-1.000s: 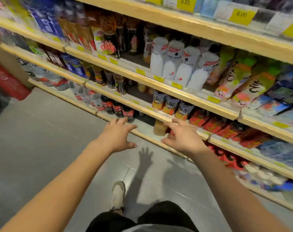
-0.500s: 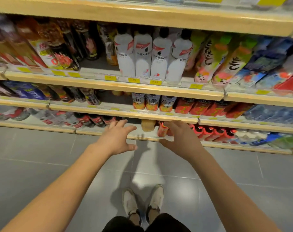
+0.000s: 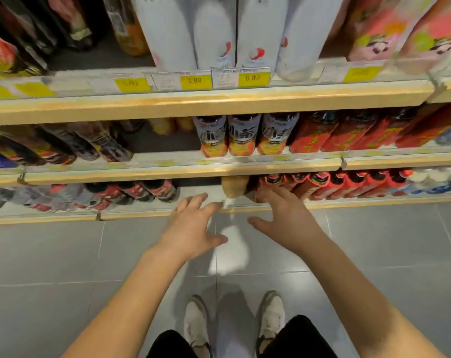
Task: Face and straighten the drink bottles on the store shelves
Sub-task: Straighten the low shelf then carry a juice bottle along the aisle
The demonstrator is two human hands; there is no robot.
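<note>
Drink bottles fill three wooden shelves. On the bottom shelf (image 3: 142, 215) an amber bottle (image 3: 234, 186) stands alone beside a row of red-capped bottles (image 3: 348, 183). My right hand (image 3: 283, 215) is spread open at the front of that shelf, its fingertips at the leftmost red bottles, just right of the amber one. My left hand (image 3: 193, 228) hovers open over the shelf edge to the left of the amber bottle, holding nothing. Orange-and-grey labelled bottles (image 3: 242, 135) stand on the middle shelf above.
Tall white bottles (image 3: 214, 32) and yellow price tags (image 3: 196, 81) line the upper shelf. Dark red-labelled bottles (image 3: 142, 192) lie left on the bottom shelf, with a gap between them and the amber bottle. Grey tiled floor (image 3: 64, 267) and my shoes (image 3: 196, 324) are below.
The view has moved closer and lower toward the shelves. Both hands have reached forward to the bottom shelf, the right one now at the red bottles.
</note>
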